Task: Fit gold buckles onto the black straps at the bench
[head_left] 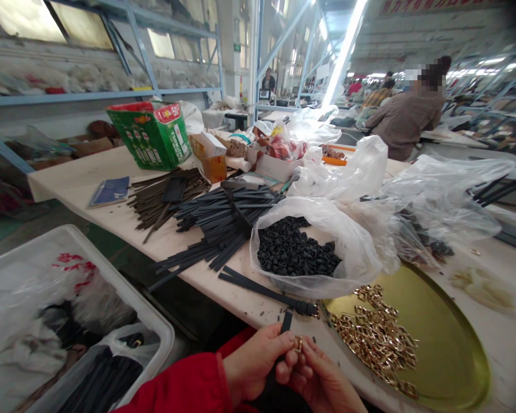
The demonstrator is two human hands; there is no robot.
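At the bottom edge, my left hand in a red sleeve pinches a short black strap together with a small gold buckle. My right hand presses its fingertips against the same buckle. A finished black strap with a buckle lies on the table just above my hands. To the right, a gold round tray holds several loose gold buckles.
An open clear bag of small black loops sits above the tray. Piles of black straps cover the table's middle. A green carton stands behind. A white bin lies at lower left. A person sits at the far right.
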